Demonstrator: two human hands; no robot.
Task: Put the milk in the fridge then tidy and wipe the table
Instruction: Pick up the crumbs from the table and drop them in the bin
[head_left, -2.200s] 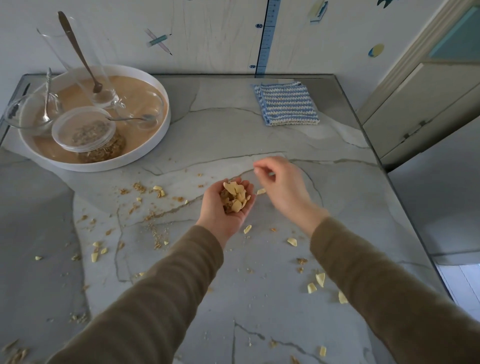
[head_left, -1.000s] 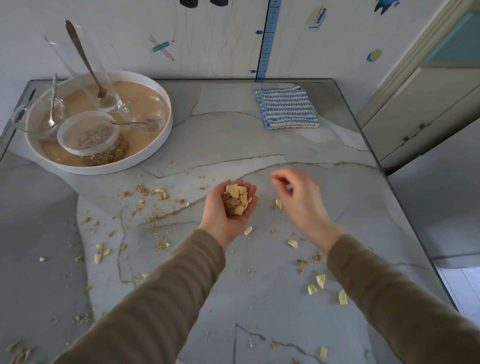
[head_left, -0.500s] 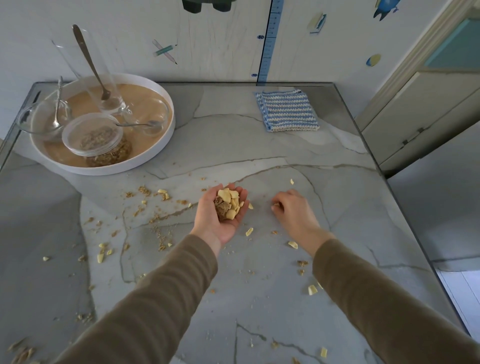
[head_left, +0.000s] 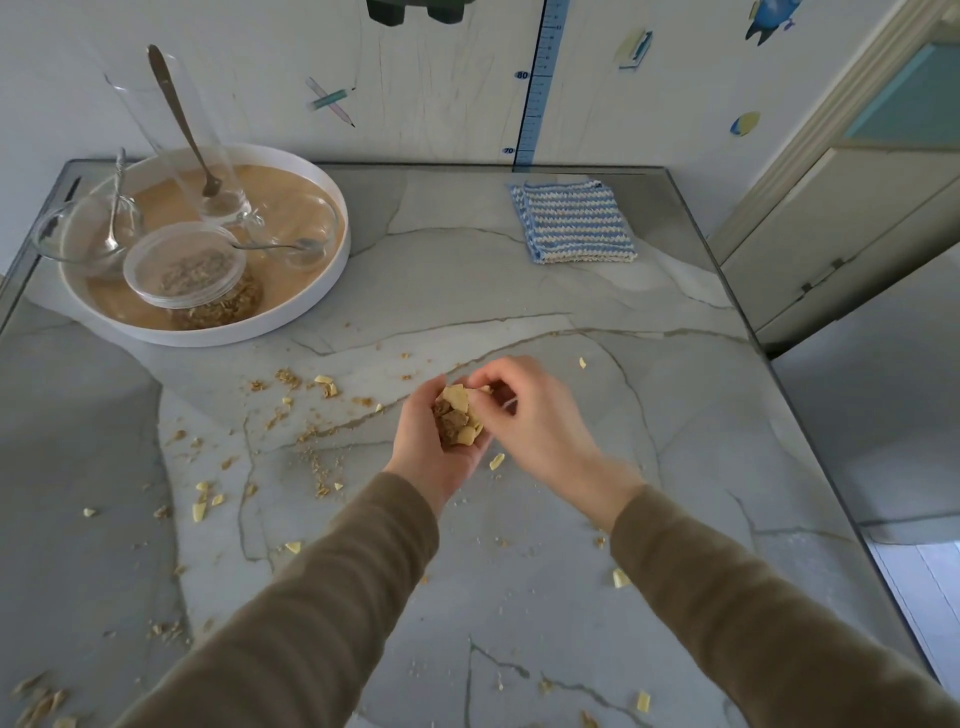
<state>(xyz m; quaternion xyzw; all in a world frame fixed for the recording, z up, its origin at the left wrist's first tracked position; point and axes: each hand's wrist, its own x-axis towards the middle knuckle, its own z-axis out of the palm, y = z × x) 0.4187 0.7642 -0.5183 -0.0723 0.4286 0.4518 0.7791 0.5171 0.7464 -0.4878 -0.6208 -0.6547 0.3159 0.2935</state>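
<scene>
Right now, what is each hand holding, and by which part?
Left hand cups a pile of flakes in its palm, fingers curled round it. Right hand has its fingers at the top of the pile; whether they pinch a flake cannot be told.

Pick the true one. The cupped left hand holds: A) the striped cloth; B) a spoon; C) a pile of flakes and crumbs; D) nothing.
C: the left hand is cupped palm up round a pile of flakes and crumbs, the right hand reaching its fingertips to it; the striped cloth lies folded near the far edge of the table.
</scene>
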